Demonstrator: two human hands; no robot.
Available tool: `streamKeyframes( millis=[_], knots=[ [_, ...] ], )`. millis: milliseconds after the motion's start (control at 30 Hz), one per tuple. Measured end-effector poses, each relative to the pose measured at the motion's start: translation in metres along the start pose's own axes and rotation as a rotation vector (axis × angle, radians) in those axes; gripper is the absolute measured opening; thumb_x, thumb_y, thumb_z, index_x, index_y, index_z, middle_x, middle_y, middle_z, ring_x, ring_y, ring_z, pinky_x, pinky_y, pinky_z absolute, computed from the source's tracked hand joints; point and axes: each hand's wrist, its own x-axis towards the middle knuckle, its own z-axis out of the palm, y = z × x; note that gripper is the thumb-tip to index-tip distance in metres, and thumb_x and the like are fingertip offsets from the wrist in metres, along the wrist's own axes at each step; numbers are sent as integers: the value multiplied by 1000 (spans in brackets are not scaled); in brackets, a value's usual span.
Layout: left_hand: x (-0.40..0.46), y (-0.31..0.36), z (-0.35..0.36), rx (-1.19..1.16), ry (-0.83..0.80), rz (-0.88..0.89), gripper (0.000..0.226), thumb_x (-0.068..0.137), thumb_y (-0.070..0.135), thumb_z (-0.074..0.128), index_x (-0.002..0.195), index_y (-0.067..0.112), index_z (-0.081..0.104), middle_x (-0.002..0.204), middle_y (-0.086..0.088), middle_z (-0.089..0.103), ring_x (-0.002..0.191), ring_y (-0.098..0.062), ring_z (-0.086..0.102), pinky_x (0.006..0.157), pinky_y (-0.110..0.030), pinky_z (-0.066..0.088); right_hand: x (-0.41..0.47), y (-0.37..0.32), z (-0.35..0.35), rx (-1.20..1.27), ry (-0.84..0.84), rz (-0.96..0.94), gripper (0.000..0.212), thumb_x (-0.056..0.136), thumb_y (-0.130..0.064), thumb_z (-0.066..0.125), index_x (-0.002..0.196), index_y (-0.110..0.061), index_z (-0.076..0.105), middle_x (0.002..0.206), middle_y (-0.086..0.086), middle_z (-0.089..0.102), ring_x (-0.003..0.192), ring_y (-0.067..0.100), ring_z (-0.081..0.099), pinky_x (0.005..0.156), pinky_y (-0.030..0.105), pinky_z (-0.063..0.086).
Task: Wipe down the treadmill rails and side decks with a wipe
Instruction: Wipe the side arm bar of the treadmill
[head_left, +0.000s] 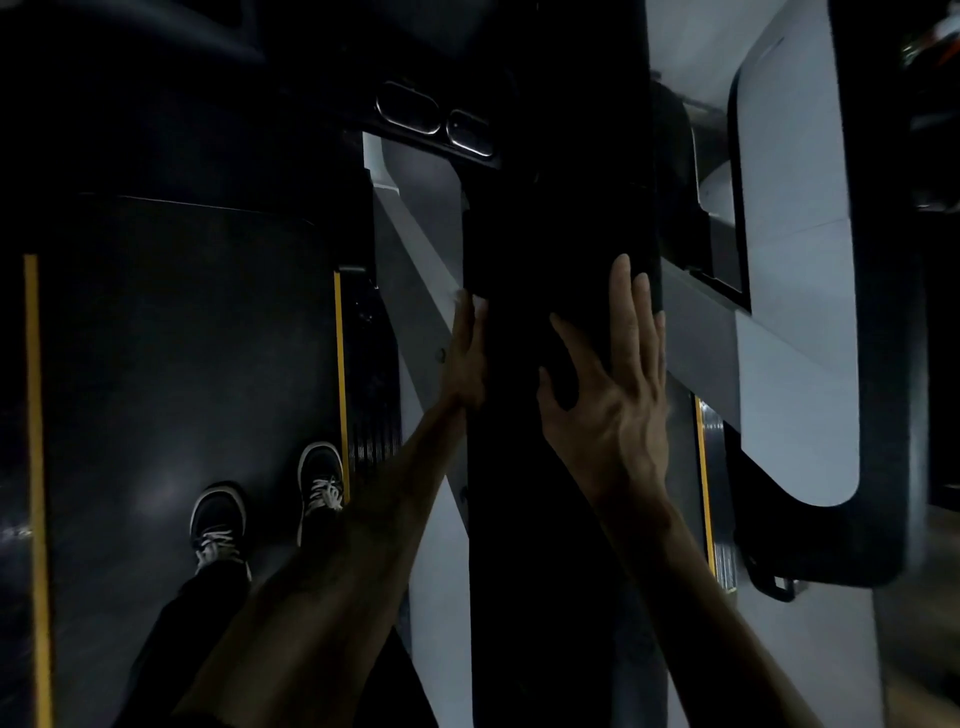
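Note:
The scene is dim. A wide black treadmill rail runs from the bottom edge up through the middle of the view. My left hand lies against the rail's left edge with straight fingers. My right hand presses flat on the rail's top right side, fingers straight and thumb spread. A dark patch shows between its thumb and forefinger; I cannot tell whether that is a wipe. The ribbed right side deck lies below and left of my left hand, beside a yellow line.
My two shoes stand on the black belt, which is bordered by yellow stripes. Two chrome-rimmed recesses sit in the console ahead. A grey and black frame of a neighbouring machine fills the right side.

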Motion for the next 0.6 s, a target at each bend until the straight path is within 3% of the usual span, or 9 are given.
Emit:
streamKeyframes(
  millis=[33, 100, 167, 233, 267, 333, 400, 500, 600],
  knots=[
    [-5, -3, 3, -10, 5, -92, 62, 111, 35, 41, 164, 13, 19, 170, -13, 19, 156, -28, 22, 126, -51, 25, -1, 2, 2, 12, -1, 16, 51, 94, -31, 57, 142, -15, 59, 167, 23, 20, 157, 40, 12, 128, 51, 9],
    [-14, 9, 0, -137, 47, -160, 52, 114, 36, 36, 162, 16, 29, 166, -6, 33, 147, -4, 38, 119, -35, 38, -1, 1, 0, -3, 3, -4, 50, 95, -31, 57, 143, -15, 59, 167, 23, 20, 157, 40, 12, 128, 53, 11],
    [-23, 29, -7, -248, 155, -132, 39, 114, 30, 36, 141, 7, 54, 132, -6, 67, 113, 0, 64, 91, -26, 53, -1, 2, 1, 7, 1, 4, 49, 96, -31, 56, 142, -14, 60, 167, 23, 21, 157, 40, 13, 127, 55, 13],
    [-33, 42, -8, -277, 258, -79, 25, 113, 25, 40, 110, 25, 65, 92, 12, 72, 83, -5, 69, 71, -24, 54, -1, 0, 0, -1, 6, 7, 49, 97, -33, 55, 142, -14, 60, 167, 23, 22, 157, 40, 13, 127, 56, 14],
    [-39, 49, -10, -238, 299, -48, 23, 111, 22, 44, 108, 38, 62, 89, 24, 70, 83, 2, 67, 71, -16, 52, 0, -1, 0, -6, 8, 7, 50, 97, -34, 54, 142, -14, 60, 167, 23, 22, 157, 40, 14, 127, 56, 14],
    [-47, 48, -9, -209, 346, -24, 29, 107, 22, 54, 119, 48, 52, 101, 38, 65, 98, 14, 63, 83, -12, 50, 0, -2, 0, -1, 9, 13, 50, 98, -35, 53, 142, -14, 60, 167, 23, 22, 157, 40, 14, 127, 56, 15],
    [-52, 46, -8, -222, 386, 28, 34, 104, 25, 60, 134, 38, 53, 120, 25, 64, 116, 7, 61, 98, -23, 52, 0, -2, -2, -4, 6, 12, 50, 99, -36, 52, 142, -14, 60, 168, 22, 21, 157, 39, 13, 127, 56, 15],
    [-49, 44, -9, -162, 399, 154, 38, 102, 24, 62, 139, 16, 58, 127, 10, 63, 119, -7, 63, 98, -36, 56, -1, -1, -2, -2, -4, 14, 52, 98, -36, 55, 145, -15, 57, 169, 21, 18, 157, 39, 12, 127, 55, 14],
    [-47, 48, -15, -66, 359, 289, 41, 99, 15, 67, 139, 15, 58, 134, 9, 60, 123, -14, 62, 96, -46, 57, 0, 0, -2, 12, -2, 9, 55, 97, -35, 56, 148, -15, 54, 169, 20, 18, 158, 39, 11, 127, 57, 14]
  ],
)
